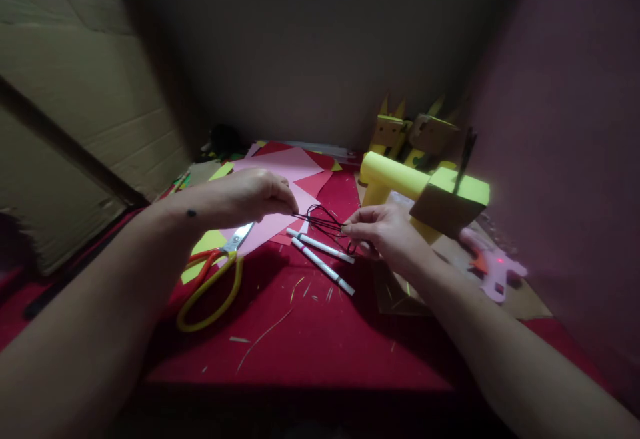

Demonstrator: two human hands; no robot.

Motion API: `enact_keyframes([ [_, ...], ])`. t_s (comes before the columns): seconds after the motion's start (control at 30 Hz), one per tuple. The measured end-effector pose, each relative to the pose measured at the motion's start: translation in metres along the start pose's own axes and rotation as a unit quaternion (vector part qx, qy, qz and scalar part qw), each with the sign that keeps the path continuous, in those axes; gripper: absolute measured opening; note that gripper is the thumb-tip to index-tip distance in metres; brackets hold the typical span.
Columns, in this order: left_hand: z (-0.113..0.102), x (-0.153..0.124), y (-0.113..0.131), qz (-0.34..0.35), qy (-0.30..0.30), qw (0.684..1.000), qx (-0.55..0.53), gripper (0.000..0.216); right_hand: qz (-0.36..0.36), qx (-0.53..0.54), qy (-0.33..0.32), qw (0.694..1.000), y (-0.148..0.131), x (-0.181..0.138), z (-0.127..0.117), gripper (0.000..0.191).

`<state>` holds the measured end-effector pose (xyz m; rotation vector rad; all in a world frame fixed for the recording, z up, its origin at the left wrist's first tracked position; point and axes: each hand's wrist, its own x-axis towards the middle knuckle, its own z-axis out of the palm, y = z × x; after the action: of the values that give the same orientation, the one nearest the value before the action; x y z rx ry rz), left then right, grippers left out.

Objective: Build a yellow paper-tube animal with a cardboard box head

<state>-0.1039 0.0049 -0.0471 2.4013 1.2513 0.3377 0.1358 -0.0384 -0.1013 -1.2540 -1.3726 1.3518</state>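
Observation:
A loose bundle of thin black cord (325, 220) stretches between my two hands above the red table. My left hand (265, 195) pinches its left end, fingers closed. At the other end my right hand (383, 232) grips the strands between thumb and fingers, with some loops hanging beneath. Two white markers (324, 265) lie on the table just below the cord. Left of them, under my left forearm, rest scissors (230, 252) with red and yellow handles. Beside my right hand stands a yellow paper and cardboard animal figure (425, 189).
Pink, red and yellow paper sheets (280, 164) are spread at the back. Two small cardboard figures (390, 132) stand behind the larger one. A pink glue gun (495, 269) with a lit red light lies on cardboard at right. Paper scraps (240, 339) dot the red table (325, 352).

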Motion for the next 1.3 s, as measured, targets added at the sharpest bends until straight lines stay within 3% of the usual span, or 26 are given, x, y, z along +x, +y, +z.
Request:
enact_keyframes([
  [0.33,0.001,0.003,-0.007,0.005,-0.017,1.000,-0.003,0.017,-0.039,-0.086,-0.013,0.995,0.002,-0.001,-0.002,0.013],
  [0.83,0.002,0.005,-0.009,-0.060,-0.087,0.994,0.037,0.020,-0.126,-0.210,-0.062,0.968,0.005,-0.005,0.001,0.024],
  [1.03,0.004,0.004,-0.011,-0.010,-0.129,0.987,0.091,0.019,-0.170,-0.307,-0.045,0.935,0.002,-0.010,0.008,0.026],
  [1.1,0.004,0.004,-0.006,0.012,-0.091,0.990,0.109,0.017,-0.173,-0.340,-0.040,0.924,0.000,-0.012,0.010,0.028],
  [1.2,0.009,0.003,0.009,0.005,0.007,1.000,0.015,0.022,-0.183,-0.359,-0.034,0.915,-0.002,-0.014,0.012,0.028],
  [1.27,0.018,0.003,0.021,-0.020,0.004,0.991,-0.133,0.025,-0.191,-0.360,-0.032,0.913,-0.002,-0.015,0.012,0.025],
  [1.3,0.023,0.003,0.027,-0.038,-0.032,0.978,-0.205,0.029,-0.192,-0.358,-0.033,0.913,-0.002,-0.016,0.012,0.024],
])
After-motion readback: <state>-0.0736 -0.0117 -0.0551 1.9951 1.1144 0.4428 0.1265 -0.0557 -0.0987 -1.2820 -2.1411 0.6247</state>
